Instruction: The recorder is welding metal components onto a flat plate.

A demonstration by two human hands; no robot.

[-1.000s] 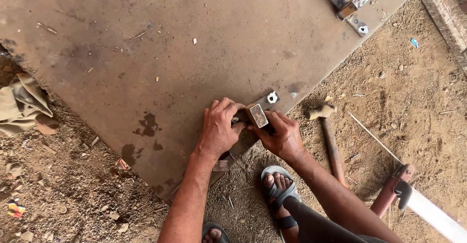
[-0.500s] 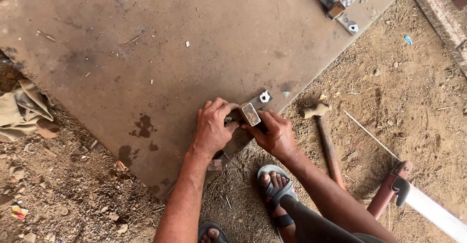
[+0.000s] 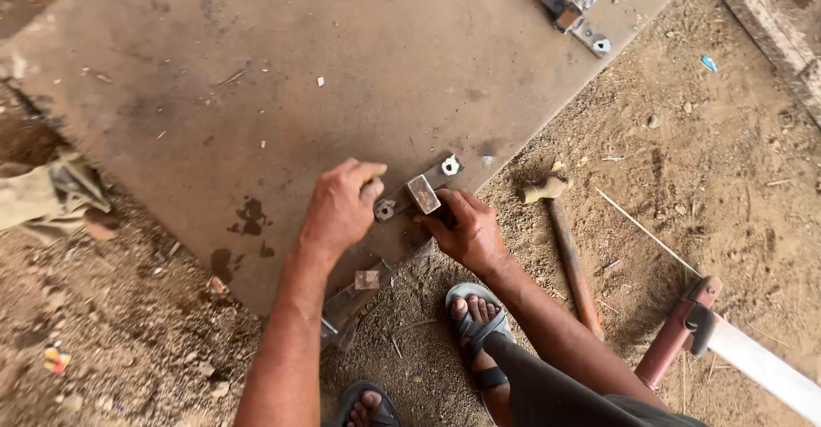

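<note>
A large brown metal sheet [image 3: 282, 76] lies on sandy ground. A hinge bracket [image 3: 423, 192] with round holes sits at its near edge. My left hand [image 3: 340, 204] rests on the sheet with its fingertips pinched at the bracket's left hole. My right hand [image 3: 466, 228] grips the bracket's right side, beside the small block at its middle. A second hinge bracket [image 3: 571, 14] sits at the sheet's far right edge.
A hammer [image 3: 564, 239] with a wooden handle lies on the sand right of my right hand. A saw [image 3: 727, 341] with a reddish handle lies at the lower right. My sandalled feet [image 3: 475, 324] are below the sheet. Cloth [image 3: 43, 196] lies at the left.
My left hand has shifted left, uncovering the bracket's left hole, its fingers now pinched beside it. The right hand stays on the bracket.
</note>
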